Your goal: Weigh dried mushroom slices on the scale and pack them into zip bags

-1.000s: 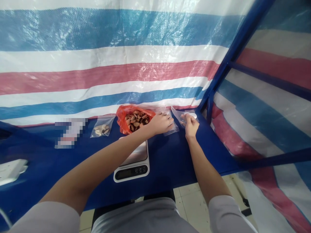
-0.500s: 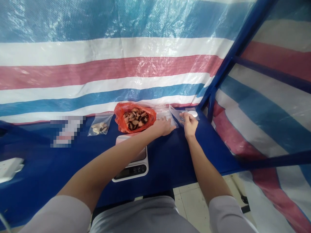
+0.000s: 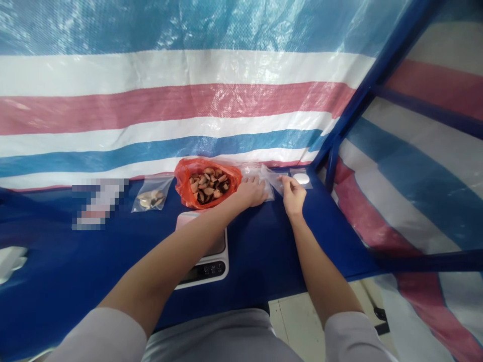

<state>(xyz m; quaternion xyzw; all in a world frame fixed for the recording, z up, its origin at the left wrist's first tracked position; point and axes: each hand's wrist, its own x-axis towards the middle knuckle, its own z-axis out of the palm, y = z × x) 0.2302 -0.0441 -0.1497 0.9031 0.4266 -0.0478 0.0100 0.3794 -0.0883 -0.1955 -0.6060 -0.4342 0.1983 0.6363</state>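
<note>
My left hand (image 3: 252, 192) lies flat with its fingers stretched over a stack of clear plastic bags (image 3: 269, 191) at the back of the table. Between the fingertips of my right hand (image 3: 293, 195) is the edge of a clear plastic bag (image 3: 272, 176), lifted at a slant off the stack. Just left of my left hand stands an open red plastic bag (image 3: 183, 182) full of brown, shell-like dried pieces (image 3: 209, 186). Under my left forearm sits a white digital kitchen scale (image 3: 222, 269), partly covered by the arm.
A clear bag with pale pieces (image 3: 151, 198) lies left of the red bag. Behind my right hand is a white round item (image 3: 301, 179) in a small clear bag. A white power strip (image 3: 11, 261) is at far left. Striped sheeting (image 3: 188, 110) and a blue frame post (image 3: 332, 156) bound the table.
My right hand has drawn slightly left and down with the bag edge, uncovering more of the white round item. My left hand stays on the stack; the view has shifted slightly.
</note>
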